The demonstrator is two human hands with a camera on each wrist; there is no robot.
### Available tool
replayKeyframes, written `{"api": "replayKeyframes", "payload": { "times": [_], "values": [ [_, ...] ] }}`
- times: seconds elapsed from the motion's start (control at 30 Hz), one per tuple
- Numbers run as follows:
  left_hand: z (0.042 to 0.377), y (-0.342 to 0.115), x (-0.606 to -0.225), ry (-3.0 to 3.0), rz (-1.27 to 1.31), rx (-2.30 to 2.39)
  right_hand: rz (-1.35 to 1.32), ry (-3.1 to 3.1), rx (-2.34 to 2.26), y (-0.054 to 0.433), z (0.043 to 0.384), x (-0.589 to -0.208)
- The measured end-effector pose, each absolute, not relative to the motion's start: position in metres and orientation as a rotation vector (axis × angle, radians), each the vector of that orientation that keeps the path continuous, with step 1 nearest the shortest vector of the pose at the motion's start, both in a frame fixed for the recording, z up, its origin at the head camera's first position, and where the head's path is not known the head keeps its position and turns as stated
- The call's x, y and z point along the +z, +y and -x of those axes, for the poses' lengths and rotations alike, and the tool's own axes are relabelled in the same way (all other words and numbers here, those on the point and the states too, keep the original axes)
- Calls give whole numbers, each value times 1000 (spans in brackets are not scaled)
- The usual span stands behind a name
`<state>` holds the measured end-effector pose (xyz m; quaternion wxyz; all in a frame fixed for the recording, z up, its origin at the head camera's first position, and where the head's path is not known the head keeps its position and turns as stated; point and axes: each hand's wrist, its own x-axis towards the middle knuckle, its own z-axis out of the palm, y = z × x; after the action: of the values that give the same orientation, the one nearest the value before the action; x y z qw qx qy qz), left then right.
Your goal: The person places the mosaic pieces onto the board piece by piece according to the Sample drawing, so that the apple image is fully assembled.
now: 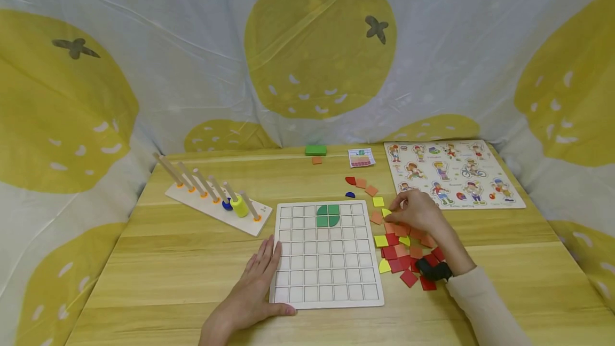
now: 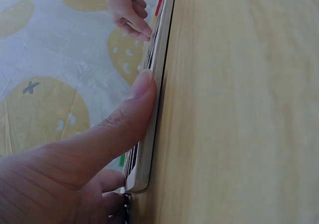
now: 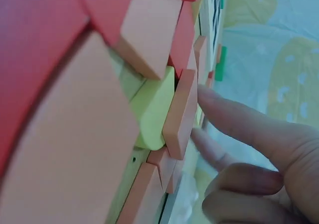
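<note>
A white square grid board (image 1: 331,260) lies on the table, with several green tiles (image 1: 328,215) forming a leaf-like shape near its far edge. My left hand (image 1: 252,287) rests along the board's left side, fingers extended and thumb at the near edge. The left wrist view shows that thumb (image 2: 122,119) against the board's rim. At the right, my right hand (image 1: 418,211) pinches a yellow quarter-circle tile (image 1: 386,212) by thumb and forefinger. Beneath and nearer lies a pile of red tiles (image 1: 395,265), orange tiles (image 1: 416,252) and yellow tiles (image 1: 380,241).
Left of the board stands a wooden peg stand (image 1: 211,204) with a yellow ring (image 1: 238,206) and a blue ring. A picture puzzle board (image 1: 451,175) lies back right, beside a small pattern card (image 1: 361,157). A green block (image 1: 315,150) sits at the back.
</note>
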<state>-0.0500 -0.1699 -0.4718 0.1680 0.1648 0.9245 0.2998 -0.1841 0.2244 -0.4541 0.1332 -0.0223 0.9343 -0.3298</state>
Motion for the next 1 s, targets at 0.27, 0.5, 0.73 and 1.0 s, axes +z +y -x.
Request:
{"api": "replayKeyframes", "payload": {
  "times": [0.27, 0.5, 0.73, 1.0],
  "values": [
    [50, -170, -472, 2636, -466, 849, 124, 2662, -1075, 224, 187, -458],
    [50, -170, -473, 2635, -468, 849, 145, 2739, -977, 219, 186, -454],
    [50, -171, -472, 2637, -465, 844, 250, 2604, -1165, 187, 175, -450],
    [50, -170, -472, 2639, -476, 838, 365, 2595, -1103, 133, 163, -453]
  ]
}}
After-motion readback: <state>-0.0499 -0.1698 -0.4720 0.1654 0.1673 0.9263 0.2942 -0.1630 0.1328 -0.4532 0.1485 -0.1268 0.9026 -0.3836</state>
